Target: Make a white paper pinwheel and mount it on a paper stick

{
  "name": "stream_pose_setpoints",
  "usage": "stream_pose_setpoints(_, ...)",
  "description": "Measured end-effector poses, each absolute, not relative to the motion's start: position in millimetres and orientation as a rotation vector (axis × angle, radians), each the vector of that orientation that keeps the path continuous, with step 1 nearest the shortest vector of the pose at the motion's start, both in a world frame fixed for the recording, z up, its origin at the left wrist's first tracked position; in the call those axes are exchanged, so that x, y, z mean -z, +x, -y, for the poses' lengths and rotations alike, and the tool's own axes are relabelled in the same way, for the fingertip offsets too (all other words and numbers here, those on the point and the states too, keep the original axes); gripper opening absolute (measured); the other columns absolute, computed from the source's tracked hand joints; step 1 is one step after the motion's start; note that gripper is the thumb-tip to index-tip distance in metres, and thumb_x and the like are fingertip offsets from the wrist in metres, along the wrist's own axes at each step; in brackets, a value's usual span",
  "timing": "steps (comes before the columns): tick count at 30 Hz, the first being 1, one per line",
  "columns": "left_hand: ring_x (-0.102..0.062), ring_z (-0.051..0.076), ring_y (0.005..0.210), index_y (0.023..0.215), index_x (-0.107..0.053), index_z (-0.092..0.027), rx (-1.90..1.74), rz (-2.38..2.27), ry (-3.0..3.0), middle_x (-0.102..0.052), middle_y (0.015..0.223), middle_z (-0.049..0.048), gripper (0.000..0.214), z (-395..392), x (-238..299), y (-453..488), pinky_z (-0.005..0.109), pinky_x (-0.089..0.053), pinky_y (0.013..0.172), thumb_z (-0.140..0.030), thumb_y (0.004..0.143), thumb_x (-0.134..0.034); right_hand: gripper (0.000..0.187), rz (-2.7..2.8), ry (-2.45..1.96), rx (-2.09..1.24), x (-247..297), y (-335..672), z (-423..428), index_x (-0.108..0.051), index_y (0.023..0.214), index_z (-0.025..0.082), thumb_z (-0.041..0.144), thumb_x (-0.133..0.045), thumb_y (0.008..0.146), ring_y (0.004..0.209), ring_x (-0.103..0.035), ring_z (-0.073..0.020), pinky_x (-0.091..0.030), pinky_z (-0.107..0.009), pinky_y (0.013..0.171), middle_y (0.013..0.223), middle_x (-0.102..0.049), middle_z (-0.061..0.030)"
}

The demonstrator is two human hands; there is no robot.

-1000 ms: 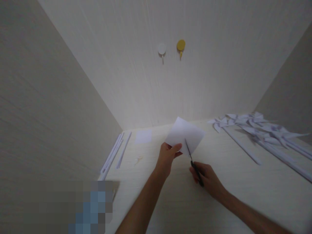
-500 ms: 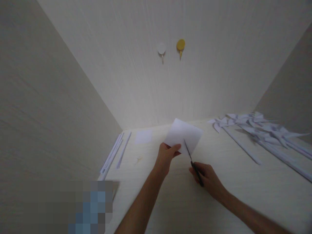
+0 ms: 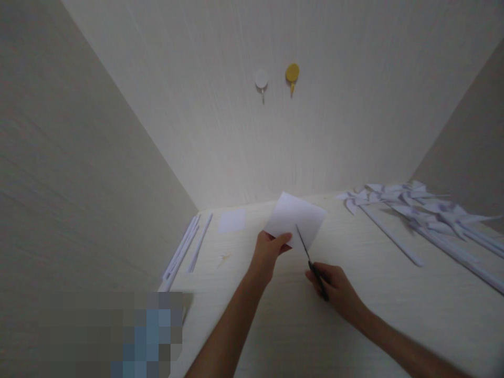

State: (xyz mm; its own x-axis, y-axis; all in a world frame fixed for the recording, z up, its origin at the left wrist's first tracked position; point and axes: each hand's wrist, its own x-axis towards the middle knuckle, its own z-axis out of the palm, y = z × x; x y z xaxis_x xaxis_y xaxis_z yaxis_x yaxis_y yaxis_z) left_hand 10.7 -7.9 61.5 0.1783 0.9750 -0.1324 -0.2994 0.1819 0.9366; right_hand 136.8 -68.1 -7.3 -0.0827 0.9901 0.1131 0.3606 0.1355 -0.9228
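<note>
The paper [image 3: 290,212] juts beyond the left grip [image 3: 269,253] (scissors [image 3: 314,273] overlapping).

No readable text, label or number.
No brand, figure or sign can be read on the white sheet [image 3: 290,215], on the black-handled scissors [image 3: 318,281] just below it, or on anything else around that sheet.
</note>
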Motion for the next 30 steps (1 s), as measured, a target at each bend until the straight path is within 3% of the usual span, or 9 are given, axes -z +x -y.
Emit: stream_pose_setpoints(30,-0.057,0.013,0.064,0.080,-0.057,-0.010,-1.055,-0.910,1.037,-0.063,0.076,0.0072,0.026,-5,-67,-10,0.025,-0.046,0.060,-0.012,0.055,-0.061,0.033,1.635,-1.358,-0.977,3,136,69,-0.034,0.049,0.018,0.040,-0.041,0.072,0.042,-0.031,-0.0083,-0.024,-0.021,0.040,0.045,-0.031,0.0048)
